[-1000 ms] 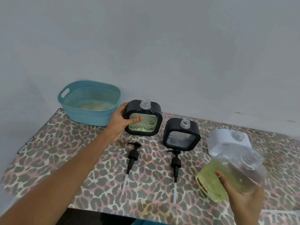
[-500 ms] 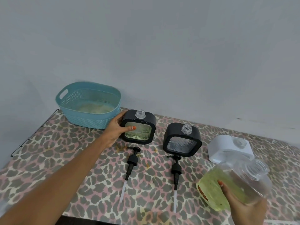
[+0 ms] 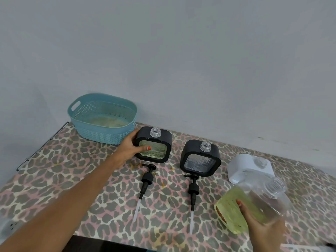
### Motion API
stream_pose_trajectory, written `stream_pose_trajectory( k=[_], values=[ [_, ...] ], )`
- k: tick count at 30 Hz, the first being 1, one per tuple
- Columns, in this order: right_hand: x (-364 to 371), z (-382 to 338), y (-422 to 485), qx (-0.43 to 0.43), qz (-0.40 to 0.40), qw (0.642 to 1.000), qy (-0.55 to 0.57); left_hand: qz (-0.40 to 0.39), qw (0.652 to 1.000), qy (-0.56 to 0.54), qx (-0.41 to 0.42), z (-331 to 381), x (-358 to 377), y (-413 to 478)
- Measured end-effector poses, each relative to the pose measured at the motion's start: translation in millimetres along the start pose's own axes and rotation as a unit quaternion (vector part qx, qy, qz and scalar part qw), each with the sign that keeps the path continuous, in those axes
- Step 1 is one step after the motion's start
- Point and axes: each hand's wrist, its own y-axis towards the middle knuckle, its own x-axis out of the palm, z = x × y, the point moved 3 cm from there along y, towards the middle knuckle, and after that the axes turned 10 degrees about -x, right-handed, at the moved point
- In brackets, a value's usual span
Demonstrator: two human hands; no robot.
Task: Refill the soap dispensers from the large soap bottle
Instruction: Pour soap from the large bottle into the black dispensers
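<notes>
Soap, yellow-green, pools in the lower end of the large clear plastic soap bottle (image 3: 254, 200), which the right hand (image 3: 261, 228) holds tilted and uncapped over the near right of the leopard-print counter (image 3: 72, 179), fingers wrapped round its body. The left hand (image 3: 130, 148) grips the side of the left black square dispenser (image 3: 154, 144), thumb across its window, where greenish soap shows. A second ago this dispenser was held slightly raised. Now it stands flat on the counter just beside the teal plastic basket (image 3: 101, 135), so its fill looks finished. The middle black square dispenser (image 3: 201, 157) looks empty through its window, and the white square dispenser (image 3: 243, 168) sits behind the bottle. Both have open necks and probably come next. Two black pumps (image 3: 147, 179) (image 3: 193, 190) with white tubes lie in front of the black dispensers, not yet screwed on.
</notes>
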Motion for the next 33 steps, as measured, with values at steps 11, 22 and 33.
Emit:
stream_pose_trajectory(
  k=[11,22,33],
  values=[
    [4,22,-10,0.08,0.055,0.994,0.042,0.15,0.977,0.09,0.121,21,4,-39],
    [1,1,-10,0.076,0.047,0.994,0.057,-0.041,0.974,0.085,0.205,59,106,-51],
    [2,12,-9,0.065,0.042,0.994,0.077,-0.074,0.99,0.12,0.018,10,150,-12]
  ],
)
